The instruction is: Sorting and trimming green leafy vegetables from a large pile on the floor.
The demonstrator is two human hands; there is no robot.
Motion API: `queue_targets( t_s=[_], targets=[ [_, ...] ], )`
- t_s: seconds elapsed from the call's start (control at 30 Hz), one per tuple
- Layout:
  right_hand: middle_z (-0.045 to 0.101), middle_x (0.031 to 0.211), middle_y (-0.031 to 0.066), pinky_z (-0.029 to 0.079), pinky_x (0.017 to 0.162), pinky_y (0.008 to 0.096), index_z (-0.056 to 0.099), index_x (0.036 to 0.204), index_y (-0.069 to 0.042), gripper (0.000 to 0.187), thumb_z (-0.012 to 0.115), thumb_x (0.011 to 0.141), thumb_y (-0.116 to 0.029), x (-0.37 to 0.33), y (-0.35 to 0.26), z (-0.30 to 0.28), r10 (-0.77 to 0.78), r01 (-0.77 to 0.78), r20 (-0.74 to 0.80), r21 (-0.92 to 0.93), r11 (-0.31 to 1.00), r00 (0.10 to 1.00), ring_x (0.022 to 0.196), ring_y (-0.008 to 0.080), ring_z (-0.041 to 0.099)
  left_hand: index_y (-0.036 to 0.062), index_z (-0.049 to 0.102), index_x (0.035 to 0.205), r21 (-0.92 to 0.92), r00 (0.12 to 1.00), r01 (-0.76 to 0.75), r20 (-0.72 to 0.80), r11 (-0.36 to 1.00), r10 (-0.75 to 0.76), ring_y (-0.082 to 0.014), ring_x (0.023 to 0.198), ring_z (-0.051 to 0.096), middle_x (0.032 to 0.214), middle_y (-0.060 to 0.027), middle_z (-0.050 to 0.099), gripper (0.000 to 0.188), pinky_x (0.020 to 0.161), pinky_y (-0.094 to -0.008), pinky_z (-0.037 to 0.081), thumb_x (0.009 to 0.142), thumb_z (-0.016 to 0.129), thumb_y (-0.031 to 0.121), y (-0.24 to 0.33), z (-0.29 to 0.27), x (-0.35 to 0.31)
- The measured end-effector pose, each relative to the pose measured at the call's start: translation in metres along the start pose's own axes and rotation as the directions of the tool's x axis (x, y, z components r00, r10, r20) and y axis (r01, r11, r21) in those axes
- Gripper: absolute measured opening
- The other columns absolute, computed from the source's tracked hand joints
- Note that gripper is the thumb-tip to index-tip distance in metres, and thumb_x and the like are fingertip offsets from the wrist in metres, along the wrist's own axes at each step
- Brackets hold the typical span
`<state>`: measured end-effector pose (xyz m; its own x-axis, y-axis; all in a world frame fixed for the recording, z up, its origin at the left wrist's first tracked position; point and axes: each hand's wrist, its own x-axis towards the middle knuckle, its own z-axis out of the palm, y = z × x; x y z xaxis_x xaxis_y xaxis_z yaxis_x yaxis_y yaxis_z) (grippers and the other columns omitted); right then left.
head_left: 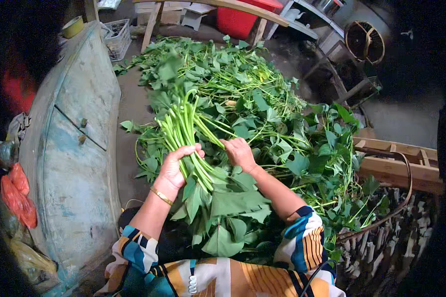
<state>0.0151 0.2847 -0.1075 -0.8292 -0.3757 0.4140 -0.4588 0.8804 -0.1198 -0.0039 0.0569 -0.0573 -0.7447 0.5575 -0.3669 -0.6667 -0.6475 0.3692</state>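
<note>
My left hand (174, 166) is wrapped round a thick bunch of leafy green stems (181, 121). Their pale cut ends point up and away from me, while the broad leaves (233, 210) hang below the fist toward my lap. Just to the right, my right hand (240, 153) is closed on a few green stems (210, 131) that slant up toward the top of the bunch; its fingertips are partly hidden. Beyond and beneath both hands spreads a large heap of leafy vines (218, 72) on the floor.
A tall pale panel (79, 138) stands along my left, with orange-red plastic bags (16, 193) beside it. Farther back are a white crate (117, 42), a red tub (238, 22) and a wooden beam (223, 5). On the right lie a wooden frame (396, 168), chopped sticks (386, 247) and a basket (364, 42).
</note>
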Motion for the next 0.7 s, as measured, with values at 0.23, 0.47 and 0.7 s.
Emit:
queue_targets(
  t_s=[0.23,0.47,0.7],
  targets=[
    [0.057,0.073,0.0158,0.041,0.058,0.0431,0.045,0.119,-0.014,0.041,0.049,0.079,-0.009,0.026,-0.002,-0.007,0.409,-0.376,-0.072,0.275,0.885,0.910,0.064,0.0353,0.051,0.0052,0.034,0.126,0.025,0.980,-0.192,0.050,0.981,0.191,-0.0194,0.071,0.054,0.078,-0.0073,0.054,0.063,0.068,-0.0317,0.048,0.068,0.059,0.006,-0.007,0.014,0.000],
    [0.043,0.062,0.0055,0.034,0.059,0.0333,0.042,0.125,-0.017,0.055,0.054,0.072,-0.006,0.022,0.009,0.015,0.204,-0.167,-0.140,0.238,0.957,0.969,0.059,0.0234,0.044,0.0036,0.036,0.123,0.009,0.942,-0.331,0.065,0.944,0.329,-0.0183,0.070,0.055,0.080,-0.0070,0.055,0.057,0.066,-0.0307,0.049,0.070,0.059,0.006,-0.002,0.022,-0.001],
    [0.042,0.066,0.0049,0.033,0.064,0.0359,0.042,0.124,-0.018,0.056,0.052,0.071,-0.003,0.004,-0.007,0.008,0.060,-0.054,-0.035,0.148,0.987,0.998,0.065,0.0231,0.044,-0.0021,0.058,0.087,0.068,0.996,-0.042,-0.080,0.997,0.048,-0.0198,0.070,0.059,0.076,-0.0098,0.061,0.019,0.068,-0.0311,0.050,0.071,0.060,0.009,-0.010,0.002,0.017]
  ],
)
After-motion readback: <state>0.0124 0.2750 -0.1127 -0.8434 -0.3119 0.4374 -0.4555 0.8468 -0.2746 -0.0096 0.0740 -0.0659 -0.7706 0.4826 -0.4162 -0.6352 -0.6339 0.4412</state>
